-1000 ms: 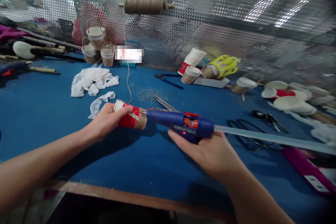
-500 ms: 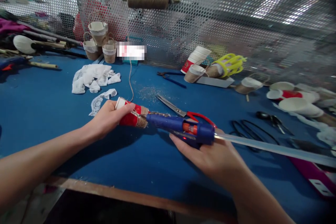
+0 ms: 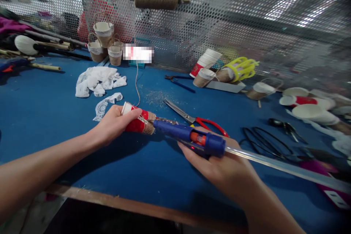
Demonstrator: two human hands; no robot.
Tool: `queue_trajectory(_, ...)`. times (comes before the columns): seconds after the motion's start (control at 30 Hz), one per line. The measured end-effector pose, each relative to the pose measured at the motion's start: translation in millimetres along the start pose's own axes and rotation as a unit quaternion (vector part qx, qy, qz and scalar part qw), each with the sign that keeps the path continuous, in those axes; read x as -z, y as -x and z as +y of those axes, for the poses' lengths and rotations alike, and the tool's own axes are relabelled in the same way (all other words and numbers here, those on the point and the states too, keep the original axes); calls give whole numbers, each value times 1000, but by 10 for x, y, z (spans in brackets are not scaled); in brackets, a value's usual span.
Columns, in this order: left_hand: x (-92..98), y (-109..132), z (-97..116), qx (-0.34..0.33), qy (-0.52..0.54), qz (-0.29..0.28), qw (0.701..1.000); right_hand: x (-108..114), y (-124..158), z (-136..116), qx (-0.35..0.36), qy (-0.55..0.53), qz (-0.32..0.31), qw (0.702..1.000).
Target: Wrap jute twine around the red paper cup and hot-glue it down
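The left grip [image 3: 112, 124] is closed around a red paper cup [image 3: 135, 127], held on its side above the front half of the counter [image 3: 123, 170]. The white rim of the cup points left; its base end, wrapped in twine, points right. The thumb lies across the upper side of the cup, beside a narrow dotted trim.

The right grip [image 3: 223, 166] is closed around a blue glue gun [image 3: 175, 130], with the nozzle directed left at the wrapped end of the cup — contact between nozzle and wrapping cannot be confirmed from this view. A red indicator is lit on the gun body. A long translucent glue stick [image 3: 260, 161] projects from the rear of the gun, toward the right.

A twine strand [image 3: 136, 82] runs down to the cup from the rear of the counter. Scissors [image 3: 211, 126] with red handles lie just behind the gun. A lace strip [image 3: 102, 108] lies near the left grip, in front of a white lace pile [image 3: 91, 79]. Pliers [image 3: 182, 85] lie farther back — near a stack of paper cups [image 3: 208, 57].
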State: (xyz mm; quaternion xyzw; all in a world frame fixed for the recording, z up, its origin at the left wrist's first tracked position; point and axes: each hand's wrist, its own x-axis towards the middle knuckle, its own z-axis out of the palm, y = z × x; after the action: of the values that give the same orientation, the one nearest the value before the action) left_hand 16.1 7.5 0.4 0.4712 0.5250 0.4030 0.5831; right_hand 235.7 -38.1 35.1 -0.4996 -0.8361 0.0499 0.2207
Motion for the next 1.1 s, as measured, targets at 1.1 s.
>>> queue_trajectory(1.1, -10, -1, -27, 9, 24, -7, 1000, 59, -3, -20, 1, -10, -45, 999)
